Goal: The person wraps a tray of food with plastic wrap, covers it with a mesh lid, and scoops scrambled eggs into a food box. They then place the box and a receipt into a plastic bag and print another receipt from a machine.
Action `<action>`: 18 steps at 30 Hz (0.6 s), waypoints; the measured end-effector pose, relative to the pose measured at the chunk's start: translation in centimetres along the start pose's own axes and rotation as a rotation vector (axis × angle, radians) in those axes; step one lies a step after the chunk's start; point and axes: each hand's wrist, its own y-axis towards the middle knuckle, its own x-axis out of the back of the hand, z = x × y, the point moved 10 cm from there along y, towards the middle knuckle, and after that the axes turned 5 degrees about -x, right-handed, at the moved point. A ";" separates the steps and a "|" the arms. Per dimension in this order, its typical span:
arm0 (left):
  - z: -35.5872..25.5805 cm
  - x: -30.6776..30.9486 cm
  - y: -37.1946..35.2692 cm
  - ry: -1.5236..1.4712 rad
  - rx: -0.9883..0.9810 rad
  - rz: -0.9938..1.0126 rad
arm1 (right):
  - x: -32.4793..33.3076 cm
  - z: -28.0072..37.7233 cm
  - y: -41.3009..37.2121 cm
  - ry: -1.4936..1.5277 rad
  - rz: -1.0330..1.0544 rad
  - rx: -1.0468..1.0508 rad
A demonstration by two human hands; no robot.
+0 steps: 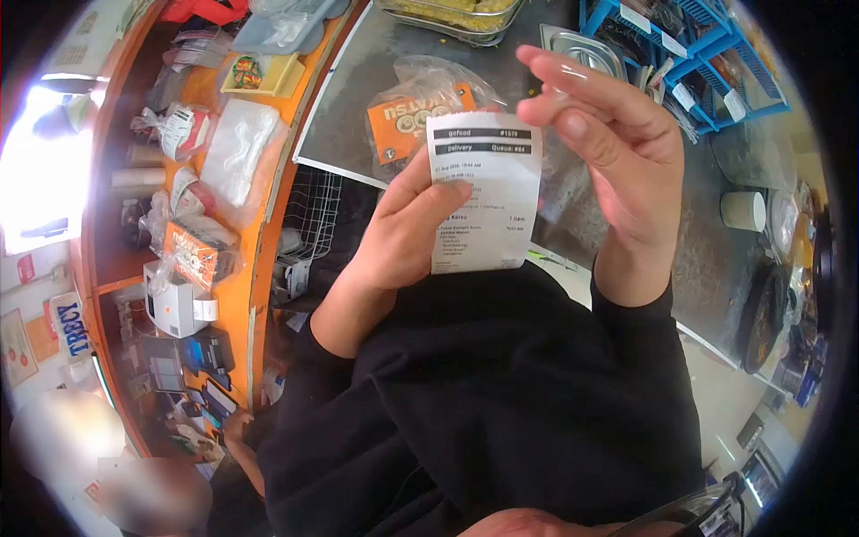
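A printed white receipt [483, 210], headed "gofood" and "Delivery", is held upright in front of my body. My left hand [403, 219] grips its left edge, with the thumb lying across the print. Close to the receipt's top right corner, my right hand [617, 134] is raised with its fingers loosely bent and partly spread; I see nothing in it. Behind the receipt, an orange box [394, 130] with "KATSU" lettering sits in a clear plastic bag [438, 76] on the metal table [344, 116]. The receipt hides part of both.
To the left, an orange counter [255, 259] carries another bagged orange box [192, 251], a white printer [174, 300] and plastic bags. Blue racks [689, 54], a metal tray [447, 18], a paper cup [743, 211] and a dark pan [763, 318] surround the table. Another person's hand [237, 428] is at the lower left.
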 end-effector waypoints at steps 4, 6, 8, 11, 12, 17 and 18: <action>-0.5 0.7 -1.1 0.024 0.000 -0.060 | -1.9 -0.5 1.0 0.092 0.064 -0.135; -0.3 1.3 -1.7 0.011 0.022 -0.066 | -2.9 -0.9 1.1 0.058 0.094 -0.181; 0.0 1.9 -2.4 -0.037 0.053 -0.035 | -4.2 -1.4 1.5 -0.090 0.117 -0.158; -0.9 2.8 -3.2 0.099 -0.013 -0.087 | -5.9 -3.4 2.5 -0.340 0.099 -0.130; -1.5 3.2 -3.5 0.159 -0.056 -0.083 | -6.0 -4.7 2.5 -0.077 0.036 -0.247; -0.3 7.5 -7.2 0.804 0.026 0.024 | -12.6 -3.5 -0.1 -0.348 0.472 0.258; 0.9 9.1 -7.9 0.949 0.090 0.059 | -13.7 -5.3 -1.4 -0.283 0.530 0.264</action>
